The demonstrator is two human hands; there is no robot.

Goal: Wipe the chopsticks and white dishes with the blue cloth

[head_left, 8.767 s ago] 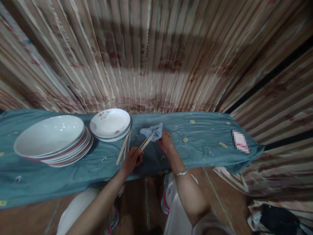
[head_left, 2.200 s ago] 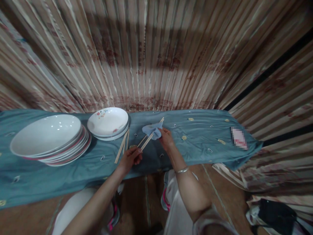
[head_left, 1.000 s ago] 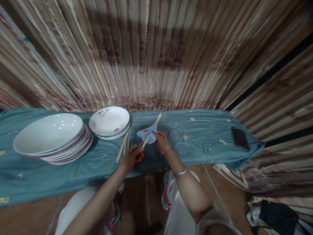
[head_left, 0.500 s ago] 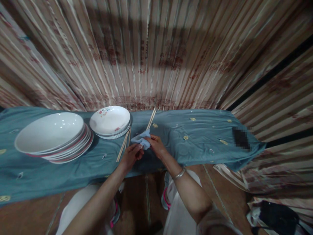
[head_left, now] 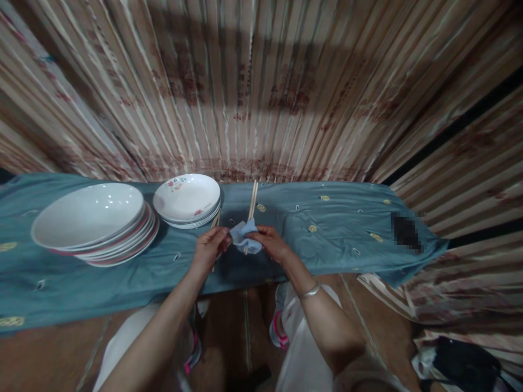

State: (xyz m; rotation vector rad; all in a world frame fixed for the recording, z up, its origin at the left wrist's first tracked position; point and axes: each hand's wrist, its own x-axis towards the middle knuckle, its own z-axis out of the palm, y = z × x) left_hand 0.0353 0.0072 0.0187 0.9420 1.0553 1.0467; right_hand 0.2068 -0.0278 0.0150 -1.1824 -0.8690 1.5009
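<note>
A light blue cloth (head_left: 247, 239) is bunched between my two hands above the table. My left hand (head_left: 209, 247) is closed, its fingertips pinching the cloth's left edge. From the other side, my right hand (head_left: 273, 243) grips the cloth with thumb and fingers. A pair of pale chopsticks (head_left: 253, 200) runs through the cloth, long ends sticking out away from me and a short tip showing below; the middle is hidden. More chopsticks (head_left: 216, 220) lie beside the small plates, partly covered by my left hand.
On the left of the teal-covered table (head_left: 335, 234) stand a stack of large white bowls (head_left: 90, 215) and a stack of smaller flowered plates (head_left: 188, 198). A pixelated dark object (head_left: 406, 233) lies at the right end. A pleated curtain (head_left: 261, 98) hangs behind.
My left hand has shifted up and left, now covering more of the loose chopsticks. My right hand and the cloth have moved slightly right and down along the chopsticks, which stand more upright in view.
</note>
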